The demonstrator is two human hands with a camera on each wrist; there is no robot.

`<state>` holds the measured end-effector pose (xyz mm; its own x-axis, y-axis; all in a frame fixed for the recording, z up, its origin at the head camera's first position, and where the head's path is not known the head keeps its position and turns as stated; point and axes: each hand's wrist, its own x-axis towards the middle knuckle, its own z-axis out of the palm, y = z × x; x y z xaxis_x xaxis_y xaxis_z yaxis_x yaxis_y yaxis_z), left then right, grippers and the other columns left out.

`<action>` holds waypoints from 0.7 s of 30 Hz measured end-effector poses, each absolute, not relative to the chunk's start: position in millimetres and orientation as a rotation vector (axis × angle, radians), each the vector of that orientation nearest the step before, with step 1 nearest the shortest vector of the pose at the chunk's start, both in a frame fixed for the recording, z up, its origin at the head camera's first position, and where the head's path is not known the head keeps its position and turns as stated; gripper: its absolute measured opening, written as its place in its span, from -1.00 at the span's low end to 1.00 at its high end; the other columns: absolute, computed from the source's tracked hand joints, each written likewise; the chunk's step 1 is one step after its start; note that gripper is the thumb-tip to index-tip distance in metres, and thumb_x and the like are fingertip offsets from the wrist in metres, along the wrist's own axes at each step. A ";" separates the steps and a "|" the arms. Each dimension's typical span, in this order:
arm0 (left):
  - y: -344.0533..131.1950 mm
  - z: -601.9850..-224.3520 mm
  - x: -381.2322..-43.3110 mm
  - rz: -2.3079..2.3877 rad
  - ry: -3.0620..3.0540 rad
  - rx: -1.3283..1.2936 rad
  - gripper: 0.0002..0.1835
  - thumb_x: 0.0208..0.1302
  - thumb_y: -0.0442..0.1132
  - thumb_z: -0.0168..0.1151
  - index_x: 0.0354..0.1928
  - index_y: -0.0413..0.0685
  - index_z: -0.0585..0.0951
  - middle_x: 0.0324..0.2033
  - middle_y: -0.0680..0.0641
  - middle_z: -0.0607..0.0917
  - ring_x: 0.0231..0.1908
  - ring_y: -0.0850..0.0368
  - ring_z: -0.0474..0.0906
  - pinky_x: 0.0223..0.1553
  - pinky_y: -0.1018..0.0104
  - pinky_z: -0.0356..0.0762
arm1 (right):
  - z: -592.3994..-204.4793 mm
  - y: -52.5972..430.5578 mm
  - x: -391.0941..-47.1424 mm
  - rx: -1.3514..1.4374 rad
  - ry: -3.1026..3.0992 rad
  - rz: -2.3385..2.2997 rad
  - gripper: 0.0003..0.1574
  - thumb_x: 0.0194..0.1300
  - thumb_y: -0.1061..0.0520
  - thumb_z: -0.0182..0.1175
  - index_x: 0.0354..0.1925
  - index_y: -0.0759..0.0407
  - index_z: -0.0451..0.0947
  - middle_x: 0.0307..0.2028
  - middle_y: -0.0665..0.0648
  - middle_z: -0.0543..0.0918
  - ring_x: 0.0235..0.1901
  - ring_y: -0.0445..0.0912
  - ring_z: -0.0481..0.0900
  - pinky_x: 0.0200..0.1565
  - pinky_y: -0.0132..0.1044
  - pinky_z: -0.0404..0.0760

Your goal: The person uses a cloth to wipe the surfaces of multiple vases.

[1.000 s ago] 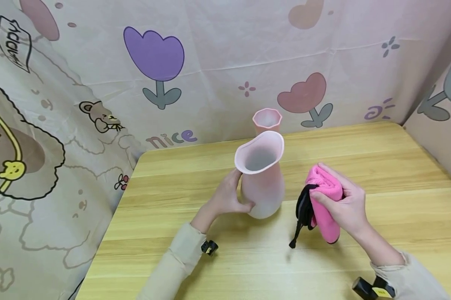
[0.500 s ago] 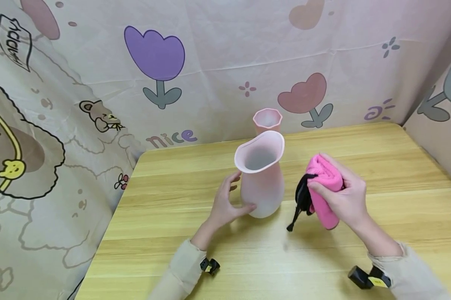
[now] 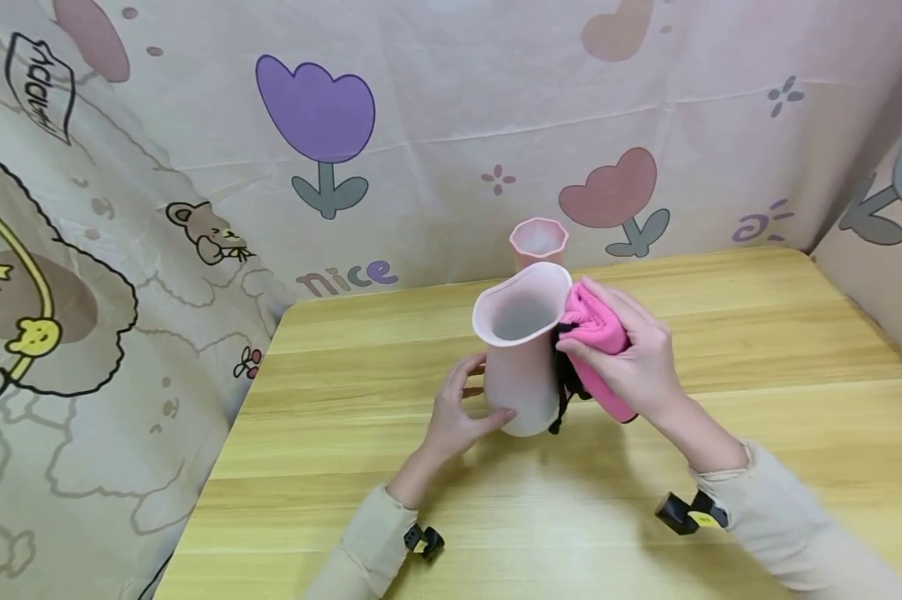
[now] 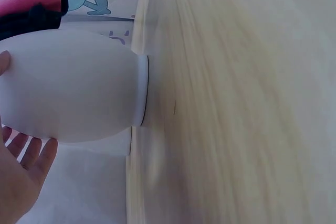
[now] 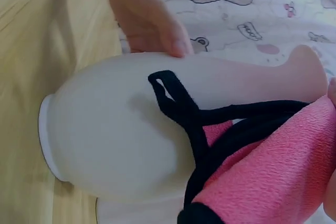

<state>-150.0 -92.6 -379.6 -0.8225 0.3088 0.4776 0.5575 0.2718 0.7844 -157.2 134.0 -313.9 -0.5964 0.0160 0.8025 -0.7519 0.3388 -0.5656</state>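
A pale pink, frosted vase (image 3: 522, 387) with a wavy, flared mouth stands upright on the table. My left hand (image 3: 457, 421) holds its lower body, fingers round the left side and thumb across the front; fingertips (image 4: 46, 156) lie along the vase wall in the left wrist view. In my right hand (image 3: 638, 354) I grip a folded, fleecy pink cloth (image 3: 599, 329) with black edging, close against the vase's right side, its top at the rim. Black straps (image 5: 173, 98) dangle from the cloth and overlap the vase in the right wrist view.
A smaller pink vase (image 3: 538, 242) with a faceted rim stands behind the large one, mostly hidden. The wooden table (image 3: 331, 400) ends at a printed fabric backdrop (image 3: 436, 158) at the back and sides.
My right hand has lifted the pink cloth and carried it leftward and away from me, up against the vase. My left hand has loosened and shifted slightly at the vase, which stays in place.
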 end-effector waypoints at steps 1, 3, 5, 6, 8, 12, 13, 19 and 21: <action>-92.3 -380.0 -150.4 -1.580 -2.307 -0.808 -0.26 -0.20 -0.43 0.42 0.13 -0.41 0.33 0.04 -0.33 0.43 -0.03 -0.22 0.43 -0.19 0.08 0.58 | -316.0 133.4 -157.9 0.656 -1.875 1.316 -0.16 -0.16 -0.14 0.37 0.02 0.35 0.50 -0.14 0.31 0.60 -0.08 -0.25 0.50 0.00 -0.46 0.46; -92.0 -380.8 -150.8 -1.581 -2.304 -0.809 -0.25 -0.20 -0.43 0.42 0.13 -0.39 0.33 0.04 -0.32 0.44 -0.03 -0.23 0.42 -0.19 0.07 0.58 | -318.9 132.6 -158.9 0.660 -1.870 1.313 -0.16 -0.15 -0.16 0.36 0.03 0.32 0.50 -0.15 0.29 0.60 -0.09 -0.23 0.51 0.00 -0.46 0.46; -92.0 -381.5 -151.3 -1.583 -2.301 -0.804 -0.25 -0.20 -0.43 0.43 0.14 -0.38 0.33 0.04 -0.31 0.45 -0.03 -0.23 0.42 -0.18 0.07 0.58 | -321.1 132.4 -159.0 0.656 -1.875 1.302 -0.18 -0.15 -0.13 0.39 0.03 0.31 0.50 -0.13 0.28 0.60 -0.08 -0.20 0.51 0.01 -0.44 0.46; -92.3 -381.7 -151.1 -1.586 -2.301 -0.800 -0.25 -0.20 -0.42 0.43 0.14 -0.38 0.33 0.04 -0.31 0.45 -0.03 -0.23 0.42 -0.18 0.07 0.58 | -322.3 132.2 -158.7 0.652 -1.887 1.297 -0.19 -0.17 -0.08 0.42 0.03 0.30 0.50 -0.13 0.27 0.60 -0.08 -0.20 0.50 0.00 -0.45 0.45; -92.7 -382.6 -150.7 -1.591 -2.304 -0.792 -0.25 -0.19 -0.42 0.43 0.14 -0.37 0.33 0.05 -0.30 0.45 -0.02 -0.22 0.42 -0.17 0.07 0.57 | -325.8 131.6 -158.0 0.643 -1.933 1.287 -0.23 -0.20 0.08 0.47 0.04 0.30 0.50 -0.11 0.25 0.60 -0.09 -0.21 0.50 -0.01 -0.47 0.46; -92.6 -383.3 -150.4 -1.603 -2.309 -0.789 -0.25 -0.18 -0.41 0.42 0.15 -0.36 0.33 0.06 -0.29 0.44 -0.01 -0.20 0.41 -0.16 0.06 0.57 | -335.7 131.6 -156.4 0.612 -2.061 1.300 -0.17 -0.31 0.33 0.48 0.06 0.26 0.49 -0.08 0.20 0.60 -0.08 -0.25 0.48 -0.05 -0.57 0.44; -92.5 -383.5 -150.5 -1.604 -2.311 -0.787 -0.25 -0.17 -0.41 0.42 0.15 -0.36 0.32 0.06 -0.29 0.44 -0.01 -0.19 0.41 -0.15 0.06 0.56 | -338.2 131.9 -156.3 0.609 -2.092 1.300 -0.16 -0.30 0.35 0.48 0.07 0.25 0.48 -0.07 0.19 0.59 -0.08 -0.25 0.48 -0.05 -0.58 0.43; -92.2 -384.0 -150.9 -1.609 -2.318 -0.769 -0.24 -0.17 -0.40 0.42 0.16 -0.36 0.32 0.07 -0.29 0.43 -0.01 -0.19 0.41 -0.15 0.05 0.56 | -352.0 136.6 -154.4 0.618 -2.199 1.285 -0.18 -0.26 0.30 0.47 0.09 0.24 0.47 -0.02 0.19 0.58 -0.04 -0.10 0.51 -0.01 -0.62 0.39; -91.8 -384.3 -150.8 -1.615 -2.315 -0.768 -0.24 -0.18 -0.41 0.42 0.16 -0.36 0.32 0.07 -0.29 0.43 0.00 -0.20 0.41 -0.15 0.04 0.56 | -357.8 138.7 -153.3 0.620 -2.218 1.288 -0.19 -0.25 0.30 0.47 0.08 0.25 0.47 -0.02 0.19 0.58 -0.04 -0.04 0.51 -0.01 -0.64 0.38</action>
